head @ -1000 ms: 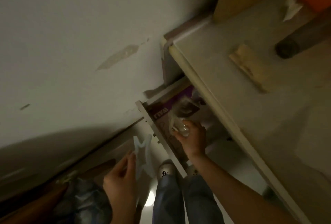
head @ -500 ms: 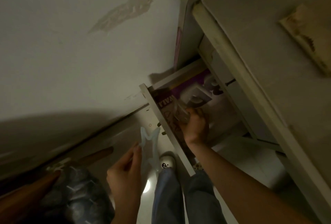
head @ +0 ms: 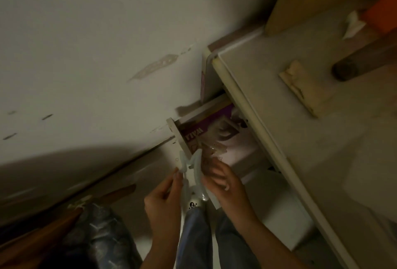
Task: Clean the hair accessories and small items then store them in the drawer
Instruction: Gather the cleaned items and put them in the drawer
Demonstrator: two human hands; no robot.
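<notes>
Head view: I see my left hand [head: 163, 202] pinching the pale star-shaped hair clip [head: 192, 174] at the open drawer [head: 179, 137] front; right hand [head: 223, 179], blurred, fingers loosely curled beside it. Storing step; next I'd guess lowering it in beside the purple box [head: 206, 127].

Both forearms are seen bare, no sleeves; blue denim jeans [head: 194, 238] are worn, and a pale shoe [head: 193, 203] with dark dots.

We're reading just "WALL", upside down, pale letters on the purple box [head: 211, 123] lying in the open drawer [head: 179, 137]; rest of print's too blurry.
</notes>
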